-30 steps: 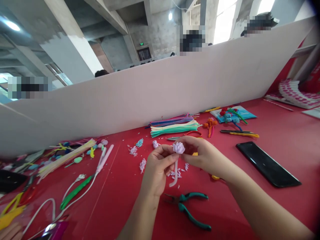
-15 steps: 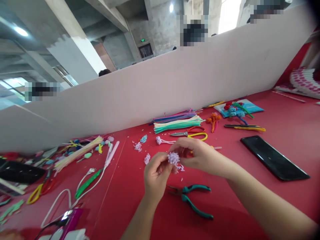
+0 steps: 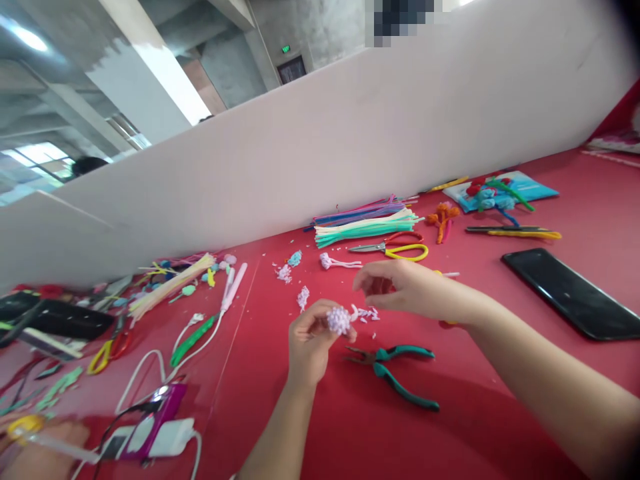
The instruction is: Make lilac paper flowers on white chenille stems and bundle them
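Observation:
A fluffy lilac pompom-like cluster (image 3: 339, 321) sits between the thumb and fingers of my left hand (image 3: 309, 340), which is closed on it. One pale curled piece sticks out beside the cluster. Just above and to the right is my right hand (image 3: 387, 283), apart from the cluster, its fingers loosely bent and spread with nothing visible in them. Small lilac clippings (image 3: 369, 315) lie beneath it. Pliers with teal handles (image 3: 407, 387) lie spread on the red table below. A lilac bundle with two stems (image 3: 340, 262) rests behind the hands.
Scissors (image 3: 395, 249) and bundled pipe cleaners (image 3: 367, 228) lie by the white partition (image 3: 320, 153). A black phone (image 3: 570, 293) is at right. On the left are a curling-iron-like tool (image 3: 233, 288), its cord, a power bank (image 3: 170, 437) and another person's hand (image 3: 50, 450).
My right hand has drawn away from the lilac cluster, up and to the right. My left hand still holds it. The view has tilted down, and another person's hand shows more at lower left.

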Tool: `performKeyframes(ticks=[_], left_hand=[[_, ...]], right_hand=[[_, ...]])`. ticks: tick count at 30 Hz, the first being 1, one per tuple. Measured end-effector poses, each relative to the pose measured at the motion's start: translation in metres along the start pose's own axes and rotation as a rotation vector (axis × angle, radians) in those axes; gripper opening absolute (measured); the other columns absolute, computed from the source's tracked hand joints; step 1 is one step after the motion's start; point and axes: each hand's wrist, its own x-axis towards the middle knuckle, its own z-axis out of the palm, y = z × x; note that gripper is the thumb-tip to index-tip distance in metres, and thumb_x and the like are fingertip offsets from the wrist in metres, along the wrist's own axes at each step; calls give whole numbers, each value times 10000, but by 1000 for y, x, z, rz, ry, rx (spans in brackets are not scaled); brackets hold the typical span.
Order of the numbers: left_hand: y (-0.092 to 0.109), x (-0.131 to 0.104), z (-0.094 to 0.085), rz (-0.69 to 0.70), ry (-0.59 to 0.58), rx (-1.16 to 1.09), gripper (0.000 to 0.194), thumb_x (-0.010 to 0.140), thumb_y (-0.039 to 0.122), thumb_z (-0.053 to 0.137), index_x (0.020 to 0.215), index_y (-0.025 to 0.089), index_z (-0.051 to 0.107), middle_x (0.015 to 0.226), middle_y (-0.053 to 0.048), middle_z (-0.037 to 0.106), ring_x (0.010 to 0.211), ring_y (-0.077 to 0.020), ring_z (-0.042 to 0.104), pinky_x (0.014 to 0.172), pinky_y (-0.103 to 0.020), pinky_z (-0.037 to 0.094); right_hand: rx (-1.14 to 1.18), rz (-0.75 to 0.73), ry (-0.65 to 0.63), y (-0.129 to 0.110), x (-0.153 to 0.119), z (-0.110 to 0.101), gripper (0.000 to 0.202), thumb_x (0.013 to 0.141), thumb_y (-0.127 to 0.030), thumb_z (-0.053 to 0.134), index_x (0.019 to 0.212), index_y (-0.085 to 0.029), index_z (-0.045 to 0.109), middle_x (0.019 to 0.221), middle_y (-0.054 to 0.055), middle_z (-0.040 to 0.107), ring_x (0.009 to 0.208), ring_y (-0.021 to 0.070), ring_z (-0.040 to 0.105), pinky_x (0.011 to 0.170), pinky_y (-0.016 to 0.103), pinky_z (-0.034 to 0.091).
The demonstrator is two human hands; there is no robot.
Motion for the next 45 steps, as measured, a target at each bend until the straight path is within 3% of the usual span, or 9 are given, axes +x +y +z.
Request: performKeyframes(ticks=[5,9,12,20,25,31,37,42,45], left_hand=[[-8,2,4,-131,105,-68,114,719,255,726,722,176,643,647,19,625,398,-63,501,396,-191,392],[-20,5,5,-331,165,-182,135,726,227,717,714,127,628,658,15,611,405,-7,440,377,-125,343],[-28,6,3,-433,152,-223,132,725,211,712,742,101,641,674,-3,618,434,6,445,393,-94,346],[-31,4,5,-551,114,-230,181,678,213,746,662,114,595,593,0,638,386,-6,457,370,-99,361],[-27,9,-1,-537,135,-226,195,657,222,764,666,116,601,580,5,641,397,-10,479,380,-90,382],[-30,18,-15,-368,212,-81,171,713,254,726,769,120,636,605,9,644,407,-32,522,400,-123,416],[-34,13,-8,-276,203,108,248,704,359,725,769,133,645,583,23,605,376,-62,506,376,-183,417],[-33,9,-1,-314,174,101,221,689,333,739,726,140,638,554,13,615,379,-65,502,371,-171,373],[-35,9,-2,-417,154,-57,205,646,267,774,717,130,639,533,33,566,389,-22,414,349,-131,245]], right_hand=[[-353,189,48,12,-8,2,139,792,-245,516,873,-211,624,760,16,657,644,149,595,564,246,398],[-825,632,164,44,-37,-6,155,803,-288,525,729,-190,620,786,109,669,668,236,627,521,294,341],[-866,796,171,72,-64,-16,259,800,-355,551,603,-190,583,713,166,651,629,293,622,486,319,319],[-668,798,212,112,-74,-6,481,760,-661,465,847,-206,595,737,64,663,609,214,599,490,274,332],[-651,802,264,117,-73,1,470,763,-641,467,912,-208,575,761,50,664,611,207,587,484,265,319],[-638,818,292,110,-73,2,459,771,-635,461,901,-209,571,776,57,660,648,218,599,497,268,329],[-651,824,342,112,-75,6,437,777,-601,482,924,-196,561,798,75,657,665,232,602,497,277,329],[-696,639,515,85,-70,11,310,827,-484,478,924,-203,565,907,83,648,717,220,595,570,294,363],[-404,503,340,52,-56,25,200,830,-376,496,858,-204,595,793,41,635,659,171,569,600,280,401]])
